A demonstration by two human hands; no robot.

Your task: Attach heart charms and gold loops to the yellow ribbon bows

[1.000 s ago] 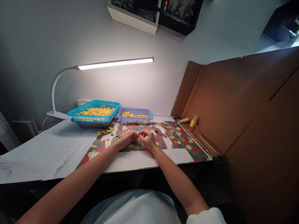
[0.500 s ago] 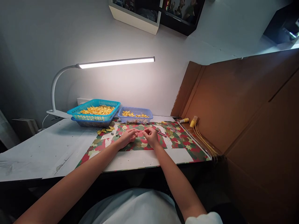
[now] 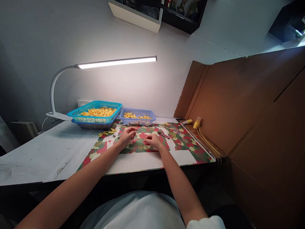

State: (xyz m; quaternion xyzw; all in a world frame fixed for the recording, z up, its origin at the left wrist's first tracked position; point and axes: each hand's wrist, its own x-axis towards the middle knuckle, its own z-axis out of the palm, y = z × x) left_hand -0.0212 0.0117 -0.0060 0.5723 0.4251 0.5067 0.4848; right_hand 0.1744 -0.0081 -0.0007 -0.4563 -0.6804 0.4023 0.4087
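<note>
Over the patterned red and green sheet (image 3: 140,148), my left hand (image 3: 128,136) has its fingers bent and drawn close; anything between them is too small to make out. To its right, my right hand (image 3: 152,141) is closed in a pinch, low over the sheet, and what it holds cannot be made out. The two hands are apart. A pink-handled tool (image 3: 163,135) lies just beyond my right hand. Small silvery pieces (image 3: 114,136) and yellow petal-like pieces (image 3: 106,132) lie left of my left hand.
A turquoise basket (image 3: 95,119) of yellow pieces sits in a blue one at the back left, beside a smaller violet-blue basket (image 3: 137,121). A lit lamp (image 3: 116,62) hangs above. Cardboard (image 3: 238,101) stands at the right, with yellow strands (image 3: 208,140) by its foot.
My hands, together before, have moved apart. The left one went up and to the left, while the right one dropped slightly. The view has shifted a little.
</note>
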